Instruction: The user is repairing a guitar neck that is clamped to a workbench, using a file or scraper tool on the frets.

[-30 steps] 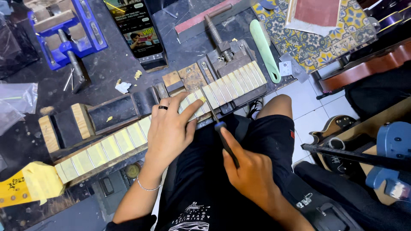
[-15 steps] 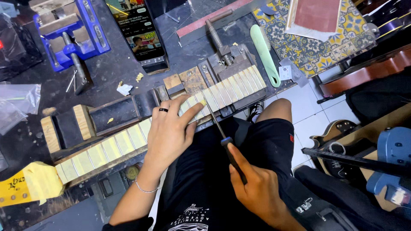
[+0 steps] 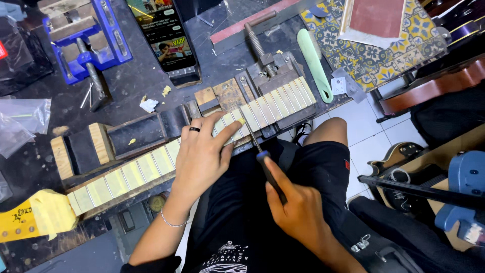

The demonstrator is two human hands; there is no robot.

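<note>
A guitar neck (image 3: 134, 172) with a pale taped fretboard lies across the dark workbench, its far end clamped in a grey vise (image 3: 268, 76). My left hand (image 3: 204, 151), wearing a dark ring, rests flat on the fretboard with the fingers spread and pressing down near the middle frets. My right hand (image 3: 300, 212) grips the dark handle of a thin metal tool (image 3: 262, 156). The tool's tip touches the fretboard edge beside my left fingertips. My legs in black shorts are under the bench edge.
A blue vise (image 3: 86, 35) stands at the back left, a phone (image 3: 164, 35) with a lit screen beside it. A pale green handle (image 3: 313, 60) lies right of the grey vise. Patterned cloth (image 3: 374, 45) is at the back right. Guitars and a blue tool (image 3: 465, 187) sit right.
My right hand has slid the tool forward, so its tip now meets the fretboard edge. The left hand has stayed put on the frets.
</note>
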